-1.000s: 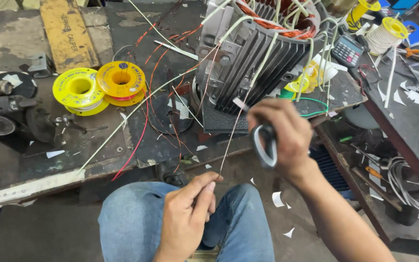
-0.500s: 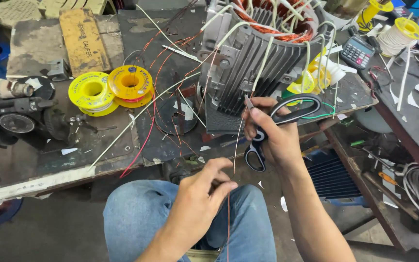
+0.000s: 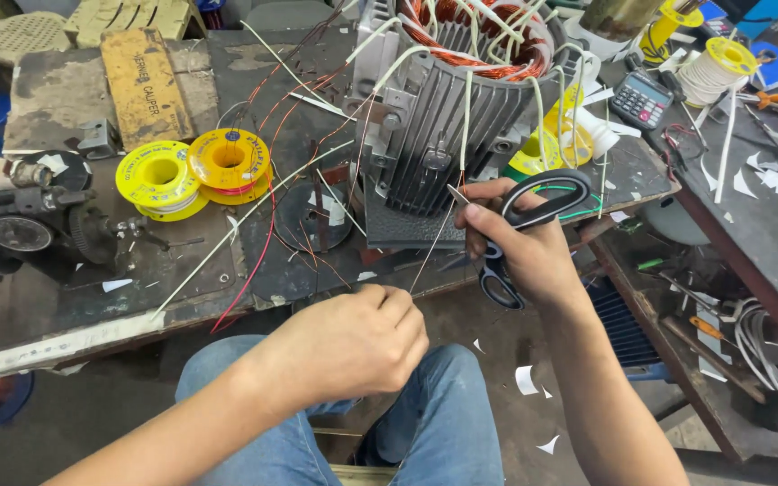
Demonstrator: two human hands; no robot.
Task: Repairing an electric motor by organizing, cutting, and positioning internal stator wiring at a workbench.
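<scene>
My right hand (image 3: 520,247) grips black-handled scissors (image 3: 533,211), their blades closed on a thin copper wire (image 3: 429,252) just below the grey finned motor stator (image 3: 443,117). That wire runs down from the stator's copper windings to my left hand (image 3: 353,342), which pinches its lower end above my lap. White sleeved leads (image 3: 470,99) hang over the stator's side.
Two yellow wire spools (image 3: 195,166) sit on the worn bench (image 3: 92,297) to the left, beside a black winding tool (image 3: 20,225). A calculator (image 3: 641,99), thread spool (image 3: 709,67) and pliers lie on the right. Paper scraps litter the floor.
My right hand has lifted the scissors from lap height up to the wire at the stator. My left hand has moved up and closed on the wire's lower end.
</scene>
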